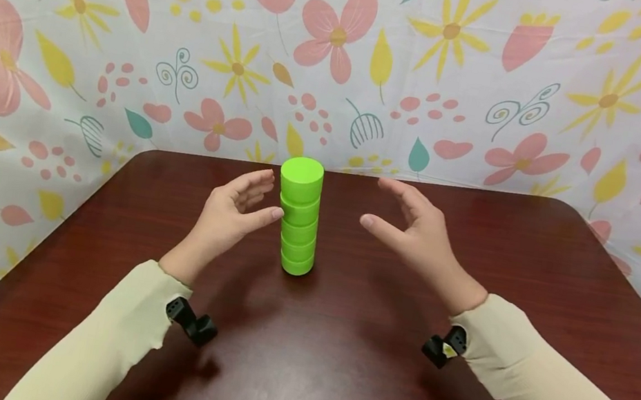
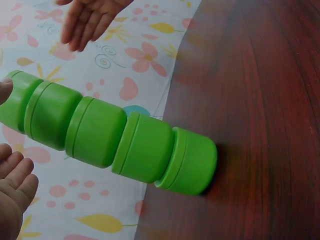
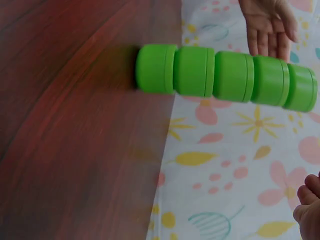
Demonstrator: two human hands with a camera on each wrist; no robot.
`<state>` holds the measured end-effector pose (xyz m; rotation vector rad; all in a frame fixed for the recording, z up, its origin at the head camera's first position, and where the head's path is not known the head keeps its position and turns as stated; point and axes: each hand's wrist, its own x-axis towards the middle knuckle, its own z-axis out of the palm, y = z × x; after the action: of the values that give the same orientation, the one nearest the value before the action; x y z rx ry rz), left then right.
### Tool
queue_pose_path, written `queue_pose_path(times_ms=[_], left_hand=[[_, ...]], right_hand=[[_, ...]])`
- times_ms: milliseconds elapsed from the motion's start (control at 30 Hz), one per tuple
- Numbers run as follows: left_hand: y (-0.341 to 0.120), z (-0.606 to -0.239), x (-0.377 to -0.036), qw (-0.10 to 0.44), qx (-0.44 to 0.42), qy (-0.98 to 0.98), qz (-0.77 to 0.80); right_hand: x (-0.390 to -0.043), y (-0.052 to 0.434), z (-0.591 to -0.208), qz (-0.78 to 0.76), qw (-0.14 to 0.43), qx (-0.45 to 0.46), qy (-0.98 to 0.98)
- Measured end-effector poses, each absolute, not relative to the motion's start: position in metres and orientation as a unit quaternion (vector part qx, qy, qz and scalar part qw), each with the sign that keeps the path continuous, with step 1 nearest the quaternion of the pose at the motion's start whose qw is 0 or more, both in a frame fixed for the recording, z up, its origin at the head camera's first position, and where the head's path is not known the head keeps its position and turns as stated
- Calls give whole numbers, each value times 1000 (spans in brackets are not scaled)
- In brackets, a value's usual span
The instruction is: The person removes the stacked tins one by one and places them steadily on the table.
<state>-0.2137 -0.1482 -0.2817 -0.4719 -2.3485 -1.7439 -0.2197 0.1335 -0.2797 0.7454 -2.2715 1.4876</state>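
Observation:
A tower of several bright green round containers stands upright on the dark wooden table, one on top of another. Each has a rounded lower body and a rim line, as the left wrist view shows on the bottom container. My left hand is at the tower's left side, fingers loosely bent and thumb tip overlapping an upper container in the head view. To the right, apart from the tower, my right hand hovers with its palm turned inward. Neither hand holds anything.
The reddish-brown table ends at the back against a white cloth printed with flowers and leaves. A black wrist camera sits on the left sleeve, and another black camera on the right.

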Motion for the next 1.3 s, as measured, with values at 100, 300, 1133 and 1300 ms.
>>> queue_pose_path(times_ms=[100,300,1133,1300], left_hand=[[-146,-284,-215,89,-159,-783,-595],[-143,-290,-219,93,-160,-775,-604],[-134,-309,-228,65,-156,-763,-623],[-133,-311,-229,64,-158,-766,-620]], right_hand=[[-224,123,-278,539,154,268,-784],[-229,105,-273,551,143,289,-769],[-248,76,-270,578,69,259,-771],[-250,72,-268,578,59,255,-773]])
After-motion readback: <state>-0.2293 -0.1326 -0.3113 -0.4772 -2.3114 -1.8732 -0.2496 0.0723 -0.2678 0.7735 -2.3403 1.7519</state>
